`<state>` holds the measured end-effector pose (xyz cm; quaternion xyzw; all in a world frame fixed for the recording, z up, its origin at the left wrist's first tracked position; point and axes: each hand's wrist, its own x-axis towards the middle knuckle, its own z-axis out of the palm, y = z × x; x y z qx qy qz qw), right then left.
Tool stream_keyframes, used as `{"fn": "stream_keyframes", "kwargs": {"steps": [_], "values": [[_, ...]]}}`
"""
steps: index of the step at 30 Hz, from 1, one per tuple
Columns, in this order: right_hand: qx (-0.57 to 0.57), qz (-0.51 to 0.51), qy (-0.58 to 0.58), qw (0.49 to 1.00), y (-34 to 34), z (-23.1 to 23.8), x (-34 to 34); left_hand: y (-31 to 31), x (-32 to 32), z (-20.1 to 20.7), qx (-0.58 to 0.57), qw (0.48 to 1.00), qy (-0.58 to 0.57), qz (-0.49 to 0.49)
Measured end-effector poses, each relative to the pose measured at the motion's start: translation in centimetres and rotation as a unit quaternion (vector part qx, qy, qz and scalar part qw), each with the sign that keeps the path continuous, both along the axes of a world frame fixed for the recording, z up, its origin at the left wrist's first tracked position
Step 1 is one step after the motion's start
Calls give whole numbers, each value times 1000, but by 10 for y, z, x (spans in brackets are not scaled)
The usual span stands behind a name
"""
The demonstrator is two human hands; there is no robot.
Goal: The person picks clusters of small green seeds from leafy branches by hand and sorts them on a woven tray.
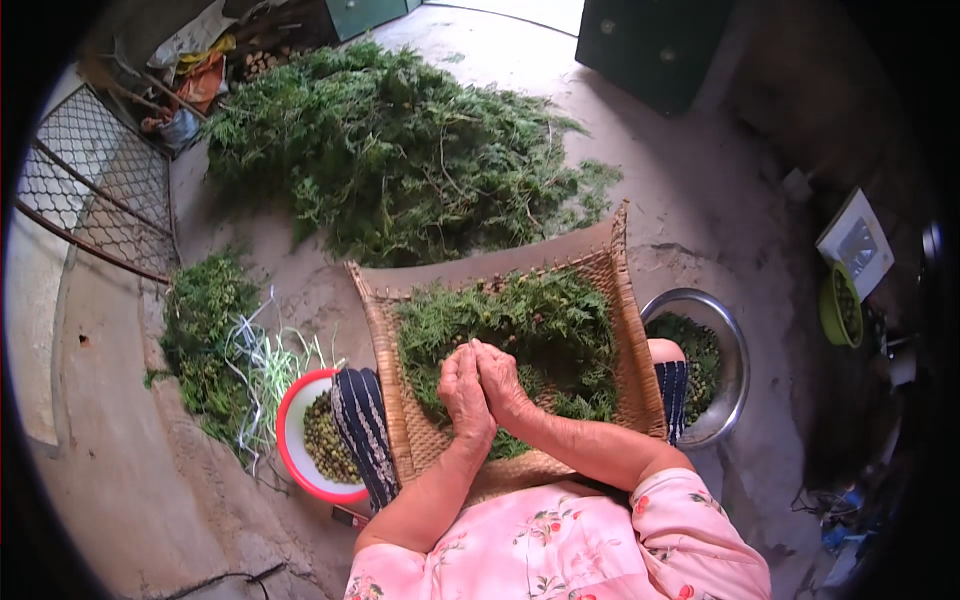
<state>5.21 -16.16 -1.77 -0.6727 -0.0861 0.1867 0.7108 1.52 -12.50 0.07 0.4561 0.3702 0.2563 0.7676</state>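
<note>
A woven wicker winnowing basket [640, 345] lies across my lap, with green conifer sprigs [565, 312] spread inside it. Over its middle, my left hand [463, 395] and my right hand [503, 385] are pressed side by side, thumbs and fingertips meeting. Their fingers are closed, and whatever they hold is hidden beneath them. By my left knee stands a white bowl with a red rim [291, 440], holding small round green-brown cones [328, 442]. A metal basin [741, 365] with greenery and small cones [705, 375] sits by my right knee, partly covered by my leg.
Ahead on the floor is a large heap of conifer branches [400, 160]. A smaller green pile [205, 330] and pale plastic strips [275, 370] lie left, near a wire mesh panel [105, 160]. At right are a green basket [838, 310] and a white board [855, 240].
</note>
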Motion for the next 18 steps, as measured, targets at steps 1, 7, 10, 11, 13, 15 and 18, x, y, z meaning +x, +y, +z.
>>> {"fn": "stream_keyframes", "kwargs": {"steps": [1, 7, 10, 11, 13, 15, 18], "values": [[15, 12, 32, 999, -1, 6, 0, -1, 0, -1, 22, 1000, -3, -4], [137, -44, 181, 973, 4, 27, -6, -3, 1, -18, 240, 968, 66, -23], [187, -44, 217, 957, -1, 4, -7, -9, 1, -5, 346, 937, 35, -21], [259, 43, 244, 933, -5, -10, -2, -9, 0, 0, 333, 942, 27, -33], [524, 144, 439, 716, -5, -10, 1, -10, -1, 0, 380, 924, 23, -24], [474, 151, 368, 785, -3, -2, 3, -10, -3, 10, 413, 909, 20, -40], [352, 91, 306, 880, -5, 29, 0, -13, -3, 14, 471, 881, 30, -32]]}}
